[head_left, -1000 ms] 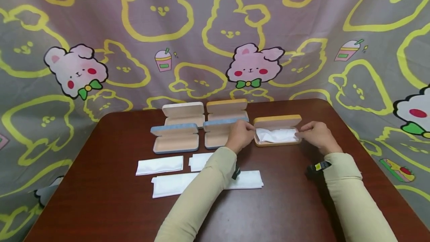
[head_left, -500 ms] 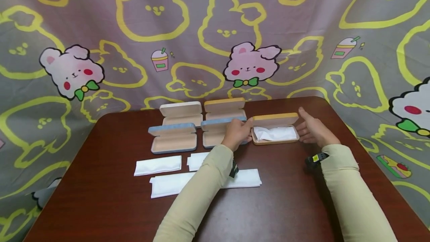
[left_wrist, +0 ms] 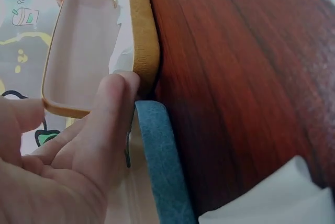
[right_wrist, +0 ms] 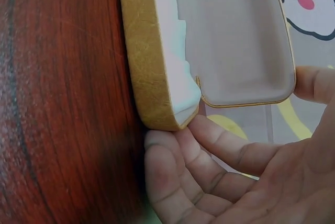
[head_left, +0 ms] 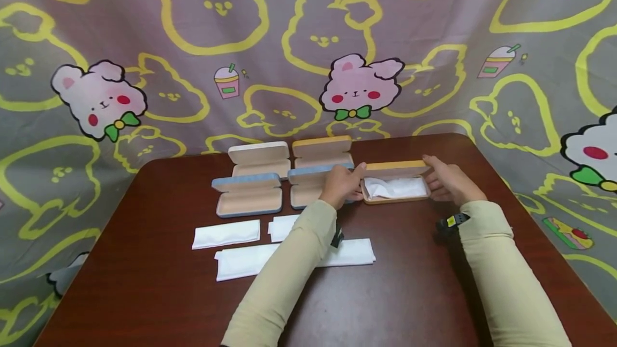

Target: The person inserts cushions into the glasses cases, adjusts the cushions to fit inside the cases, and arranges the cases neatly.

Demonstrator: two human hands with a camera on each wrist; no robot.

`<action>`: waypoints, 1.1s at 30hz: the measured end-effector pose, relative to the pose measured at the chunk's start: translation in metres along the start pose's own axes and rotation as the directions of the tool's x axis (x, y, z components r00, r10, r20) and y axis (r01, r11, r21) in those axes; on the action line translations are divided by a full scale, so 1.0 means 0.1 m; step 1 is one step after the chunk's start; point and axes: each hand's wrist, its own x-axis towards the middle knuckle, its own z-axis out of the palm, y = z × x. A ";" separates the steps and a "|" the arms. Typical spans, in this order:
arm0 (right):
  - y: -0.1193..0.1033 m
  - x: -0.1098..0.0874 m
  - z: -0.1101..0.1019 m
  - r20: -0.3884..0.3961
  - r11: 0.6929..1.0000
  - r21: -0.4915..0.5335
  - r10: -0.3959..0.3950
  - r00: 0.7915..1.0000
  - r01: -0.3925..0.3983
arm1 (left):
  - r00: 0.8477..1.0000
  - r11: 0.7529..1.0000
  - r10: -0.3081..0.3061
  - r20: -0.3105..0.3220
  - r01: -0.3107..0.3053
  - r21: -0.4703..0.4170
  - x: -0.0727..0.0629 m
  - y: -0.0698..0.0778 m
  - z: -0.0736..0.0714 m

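Observation:
A yellow glasses case (head_left: 396,200) stands with its lid raised at the right of the group, a folded white cloth (head_left: 400,187) lying inside. At its left end is my left hand (head_left: 341,183), thumb against the lid corner and fingertips on the base (left_wrist: 146,30). My right hand (head_left: 450,180) holds the other end the same way: in the right wrist view the thumb touches the lid (right_wrist: 241,35) and the curled fingers meet the base. Close by the left hand, a blue glasses case (head_left: 303,194) is partly hidden behind it.
Another blue case (head_left: 249,202), a white case (head_left: 260,167) and a second yellow case (head_left: 323,160) stand with lids up. Several folded white cloths (head_left: 226,233) lie in front, some covered by my left sleeve (head_left: 294,266). A patterned curtain (head_left: 270,20) hangs behind the table (head_left: 144,261).
Both hands have shifted from around the cloth to the ends of the yellow case. Their thumbs have come up to the lid, which now tilts slightly further forward.

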 end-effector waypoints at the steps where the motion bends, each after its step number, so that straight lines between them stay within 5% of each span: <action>1: 0.00 0.00 0.00 0.000 1.000 0.002 -0.002 1.000 0.002 | 1.000 1.000 0.004 0.000 -0.004 -0.008 0.00 0.00 0.00; 33: 0.05 -0.02 0.06 -0.094 0.998 0.050 -0.032 0.995 0.037 | 0.993 0.996 0.063 0.098 -0.069 0.058 -0.08 0.05 -0.09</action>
